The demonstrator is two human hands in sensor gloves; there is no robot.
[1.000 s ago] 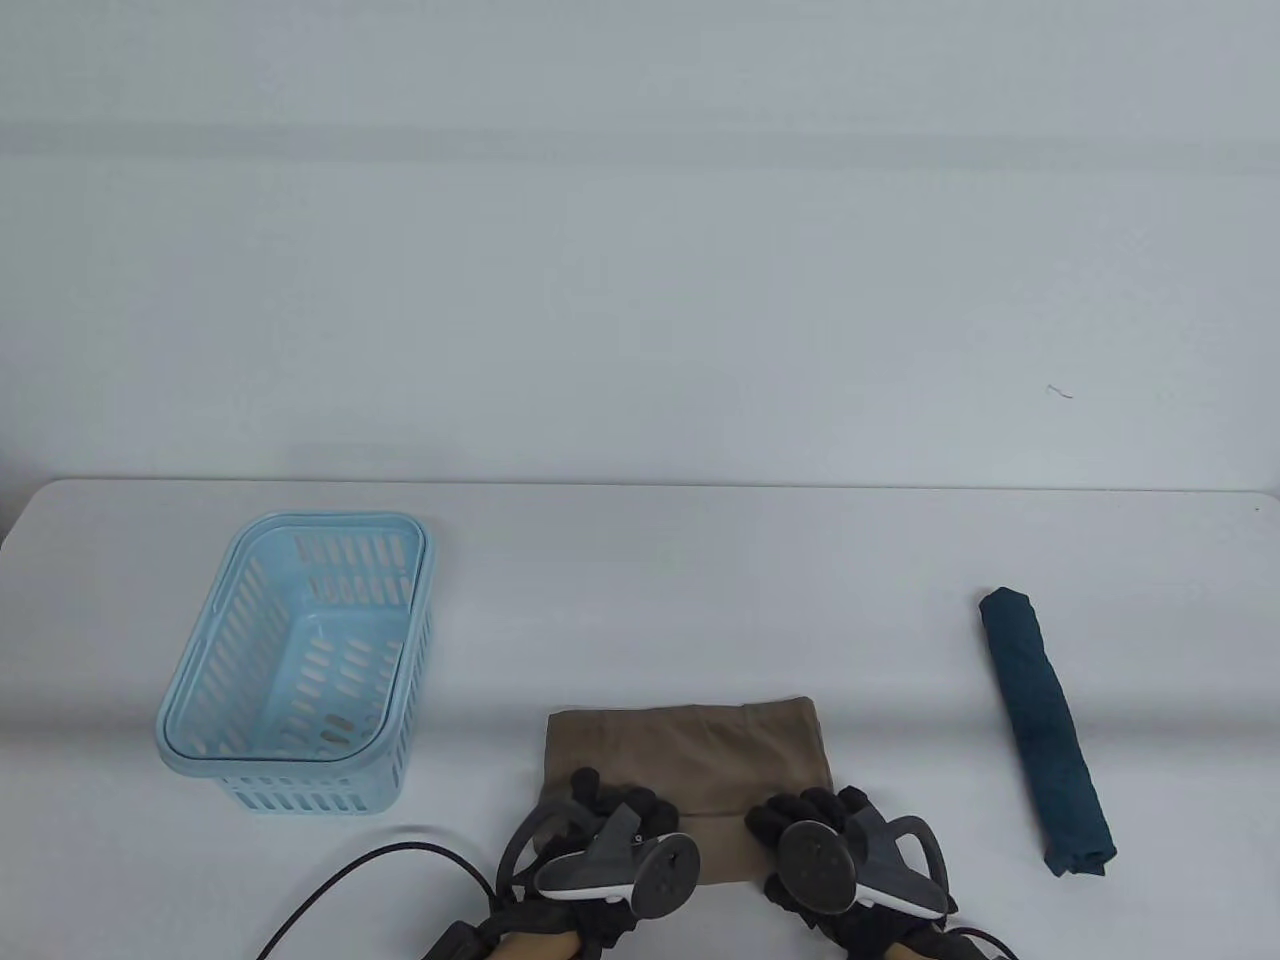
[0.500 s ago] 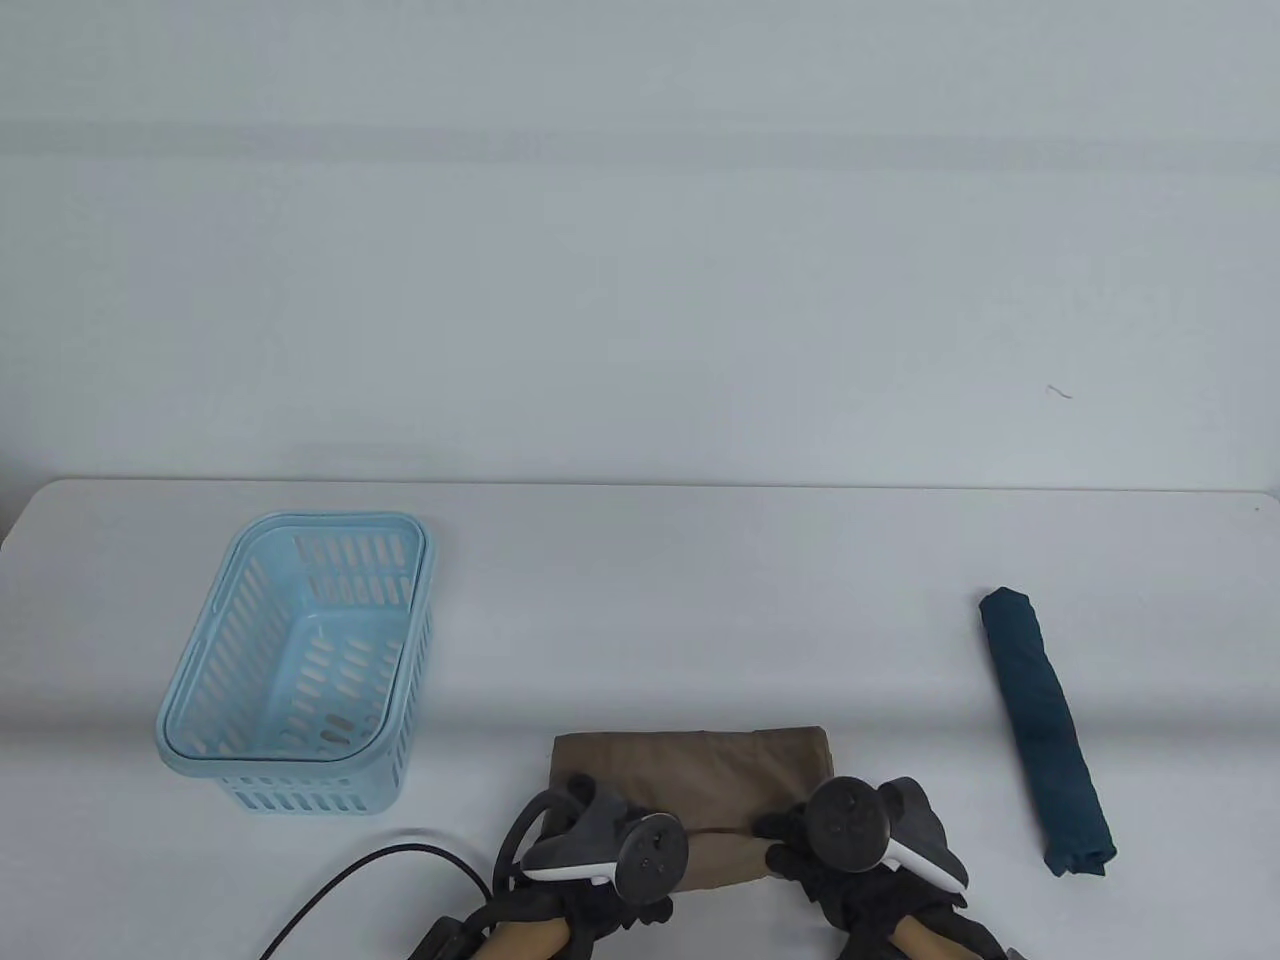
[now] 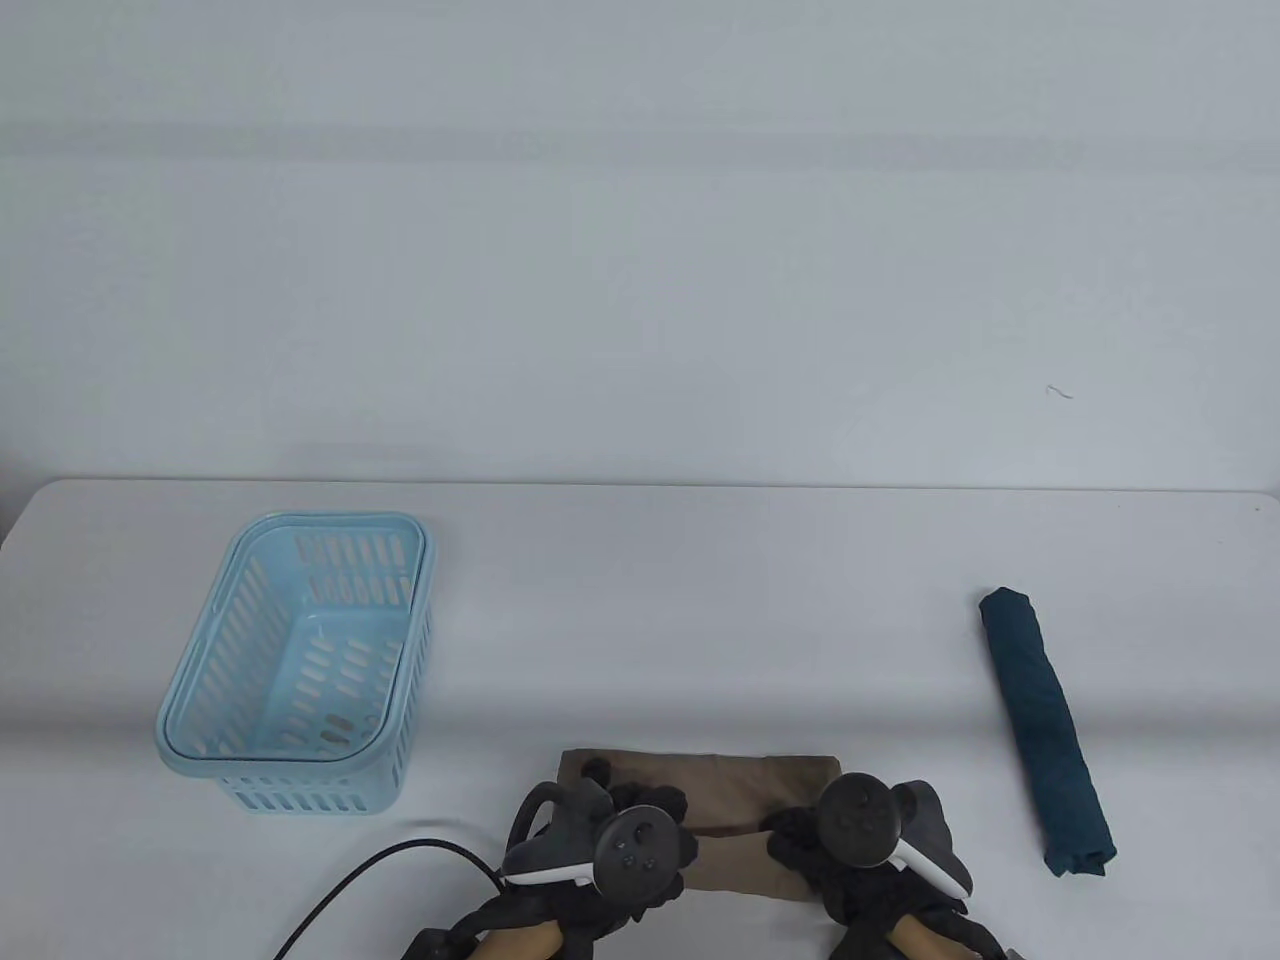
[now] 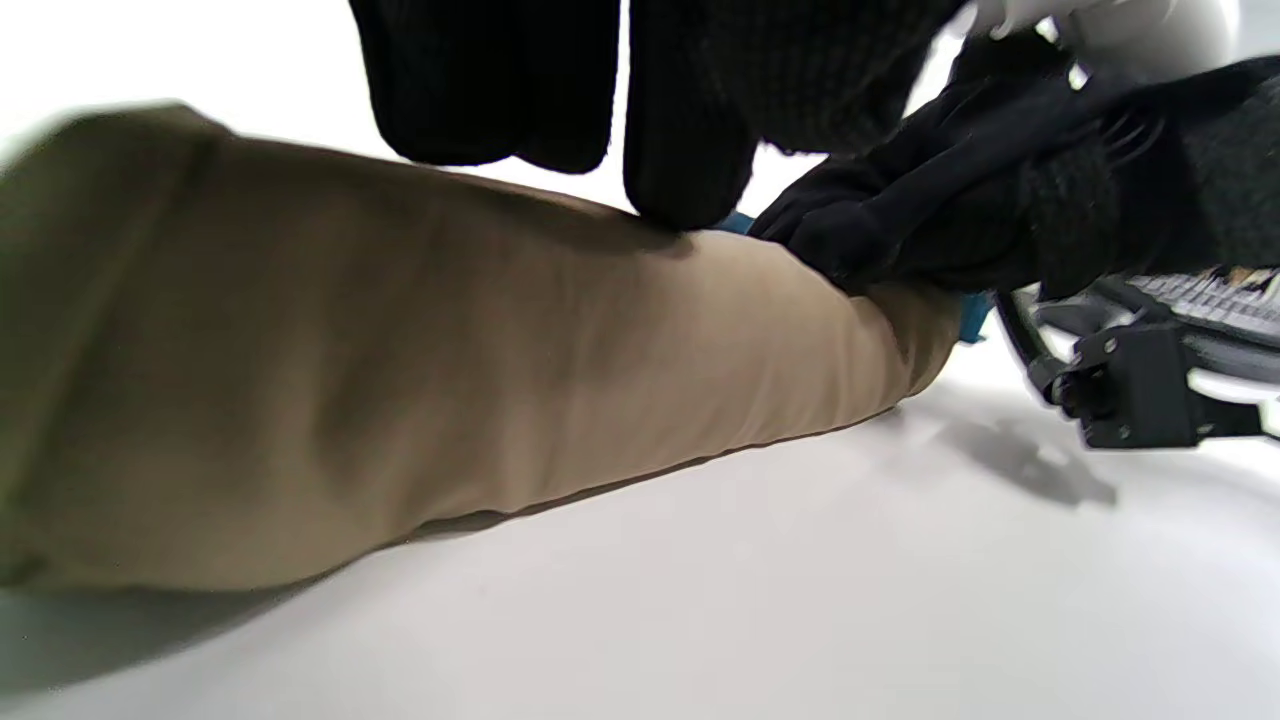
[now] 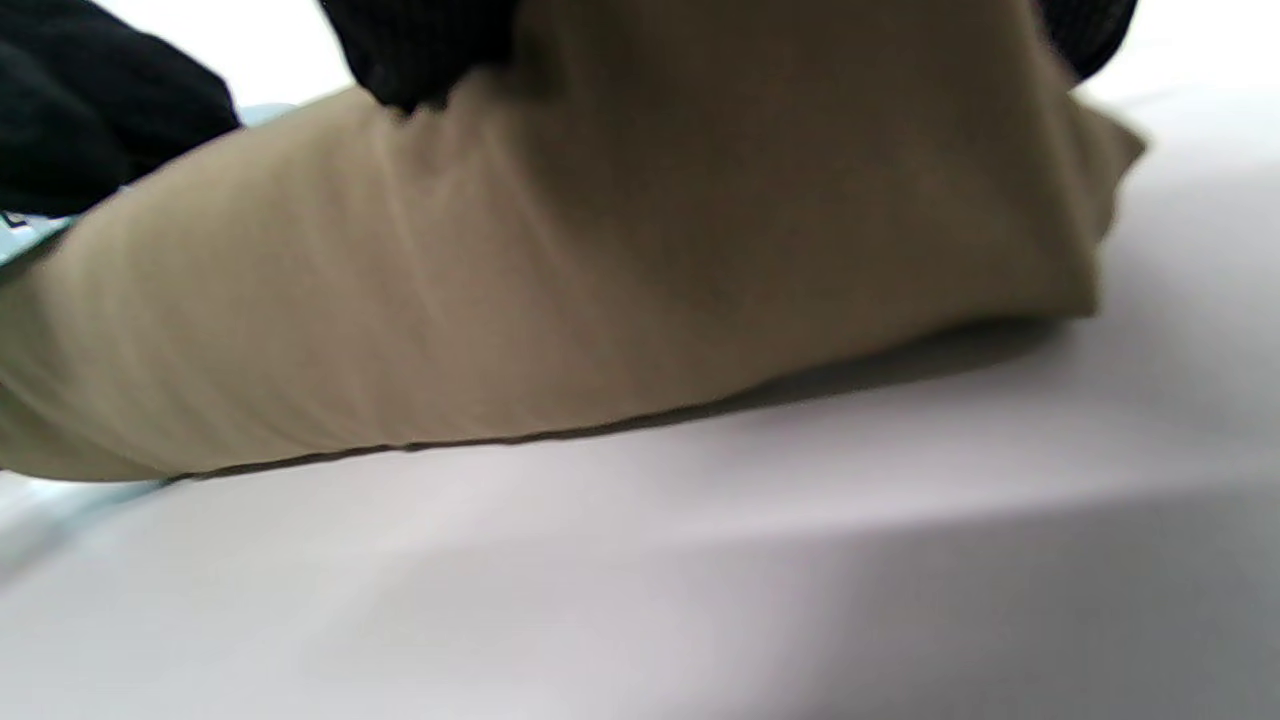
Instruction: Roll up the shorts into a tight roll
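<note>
- A light blue slotted plastic basket (image 3: 296, 660) stands on the left part of the white table (image 3: 700, 600), well apart from the cloth.
- A black cable (image 3: 370, 885) curves over the table from the bottom edge toward the left wrist.
- The left hand (image 3: 625, 815), in a black sensor glove with a grey and white tracker (image 3: 600, 845) strapped to its back, lies on the left end of the tan shorts (image 3: 745, 790). In the left wrist view its fingers (image 4: 680, 150) curl down over the top of the rolled cloth and touch it, so it grips the roll.
- The tan shorts lie near the front edge of the table, between the two hands, partly rolled: a thick roll at the near side, with a flat strip of cloth showing beyond it. In both wrist views the roll rests on the table with its near seam along the surface.
- The right hand (image 3: 815, 850), gloved alike and bearing its own tracker (image 3: 870, 825), clasps the right end of the roll; in the right wrist view its dark fingers (image 5: 420, 50) bend over the top of the cloth.
- A dark teal rolled garment (image 3: 1045, 730) lies on the right part of the table, its length running from far to near, well apart from the hands.
</note>
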